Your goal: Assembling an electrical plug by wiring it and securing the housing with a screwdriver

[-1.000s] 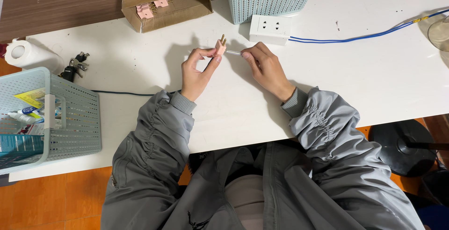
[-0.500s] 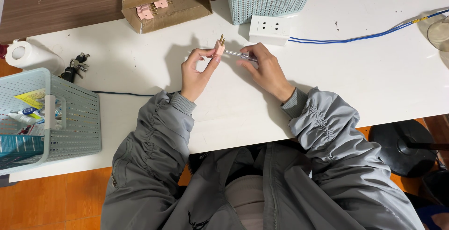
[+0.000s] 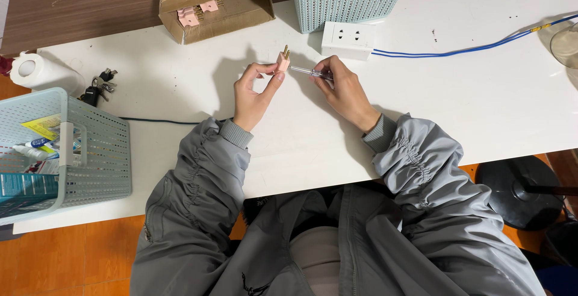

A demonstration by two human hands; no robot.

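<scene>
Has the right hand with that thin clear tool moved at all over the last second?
Yes. The right hand has brought the tool leftward, away from the white socket block, until its tip meets the pink plug held by the left hand.

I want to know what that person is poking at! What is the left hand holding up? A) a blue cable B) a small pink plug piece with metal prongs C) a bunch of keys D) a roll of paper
B: the left hand pinches a small pink plug piece with metal prongs, while the right hand points a thin screwdriver at its side.
</scene>
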